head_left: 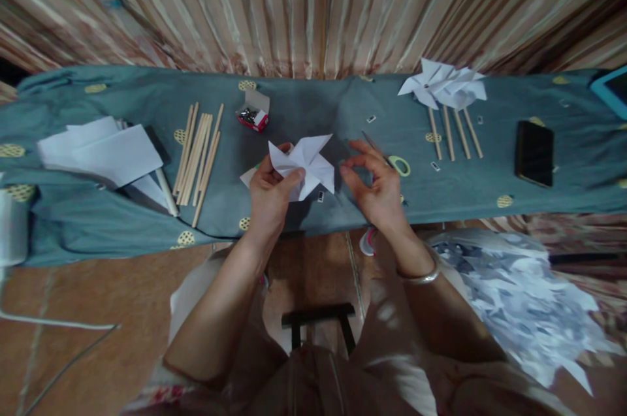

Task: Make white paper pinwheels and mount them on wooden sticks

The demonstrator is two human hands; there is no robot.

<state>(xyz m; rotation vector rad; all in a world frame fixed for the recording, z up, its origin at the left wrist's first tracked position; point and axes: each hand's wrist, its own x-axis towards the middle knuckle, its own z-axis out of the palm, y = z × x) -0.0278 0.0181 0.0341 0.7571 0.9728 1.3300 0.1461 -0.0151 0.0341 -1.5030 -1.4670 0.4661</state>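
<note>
My left hand (271,197) is closed on a white paper pinwheel (313,164), with the thumb pressed near its centre and folded blades fanning out to the right. To the right of the pinwheel, apart from it, my right hand (377,187) makes a pinch of thumb and forefinger; anything between the tips is too small to make out. Scissors with green handles (399,166) lie just beyond that hand, partly hidden by it. Behind the pinwheel, a small open box (255,117) holds shiny metal pins or tacks.
Several wooden sticks (198,161) and white paper sheets (108,151) lie on the left of the cloth-covered table (318,102). Finished pinwheels on sticks (445,86) rest at the back right, near a dark phone (535,151). A bag of paper scraps (524,292) stands below the right edge.
</note>
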